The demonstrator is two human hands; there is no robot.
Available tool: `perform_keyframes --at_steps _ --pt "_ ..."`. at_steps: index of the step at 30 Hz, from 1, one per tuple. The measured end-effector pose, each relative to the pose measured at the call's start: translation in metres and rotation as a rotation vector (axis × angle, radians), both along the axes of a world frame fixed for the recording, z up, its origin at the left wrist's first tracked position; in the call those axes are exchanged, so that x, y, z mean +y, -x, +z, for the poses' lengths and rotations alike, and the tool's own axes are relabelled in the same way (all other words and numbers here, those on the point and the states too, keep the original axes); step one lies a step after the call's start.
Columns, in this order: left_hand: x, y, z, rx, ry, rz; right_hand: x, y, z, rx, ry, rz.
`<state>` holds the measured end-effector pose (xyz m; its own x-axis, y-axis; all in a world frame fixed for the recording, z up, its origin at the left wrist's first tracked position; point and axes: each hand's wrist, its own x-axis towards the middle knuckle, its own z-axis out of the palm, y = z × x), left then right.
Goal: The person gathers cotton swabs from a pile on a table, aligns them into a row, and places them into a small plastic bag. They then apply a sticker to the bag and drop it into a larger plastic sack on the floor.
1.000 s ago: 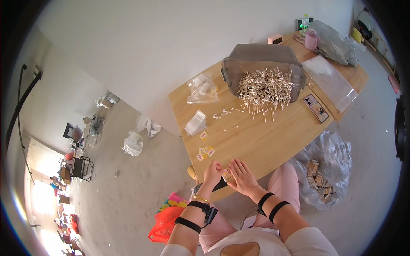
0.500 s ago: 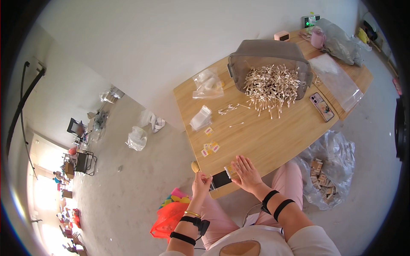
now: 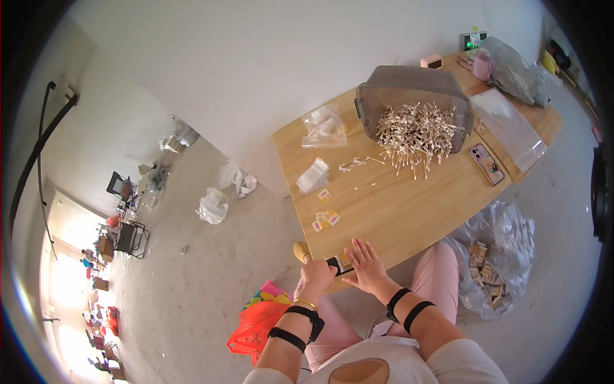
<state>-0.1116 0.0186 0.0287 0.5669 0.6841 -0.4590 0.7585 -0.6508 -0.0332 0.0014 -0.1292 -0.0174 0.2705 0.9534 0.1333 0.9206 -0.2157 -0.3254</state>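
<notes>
My right hand [image 3: 368, 267] lies flat with its fingers stretched out at the table's near edge, pressing on a small clear packet of cotton swabs [image 3: 343, 262]. Close to its left, my left hand [image 3: 316, 278] is closed over the end of a flat black object [image 3: 332, 263]. What its fingers grip is hidden beneath the hand. Small yellow-and-white labels [image 3: 327, 220] and a stack of clear zip bags [image 3: 313, 175] lie farther up the table. A few loose cotton swabs [image 3: 353, 164] rest in front of a tipped grey bin [image 3: 409, 86], from which a heap of swabs [image 3: 419, 134] spills.
A phone [image 3: 487, 164] and a clear plastic sheet [image 3: 511, 128] lie on the right of the table [image 3: 409, 211]. On the floor to the right, a clear bag [image 3: 495, 269] holds several small packs. A red bag [image 3: 256, 329] sits at my left.
My left hand has moved right and forward onto the black object, from a pinch at its edge to a closed grip. The right hand stays flat on the packet; the view has shifted slightly.
</notes>
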Motion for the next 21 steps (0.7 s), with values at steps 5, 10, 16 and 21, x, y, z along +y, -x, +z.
perform_keyframes --at_steps 5,10,16,21 --pt "0.005 0.001 -0.005 -0.02 -0.06 -0.02 0.005 0.006 0.002 -0.042 0.025 0.011" --pt "0.015 0.018 -0.019 -0.131 0.007 0.078 0.009 0.01 -0.001 -0.051 0.025 0.019" --pt "0.019 0.032 -0.028 -0.268 0.069 0.15 0.021 0.029 0.001 -0.084 0.095 0.087" --pt "0.012 0.027 -0.02 -0.273 0.077 0.115 0.027 0.036 -0.003 -0.061 0.088 0.07"
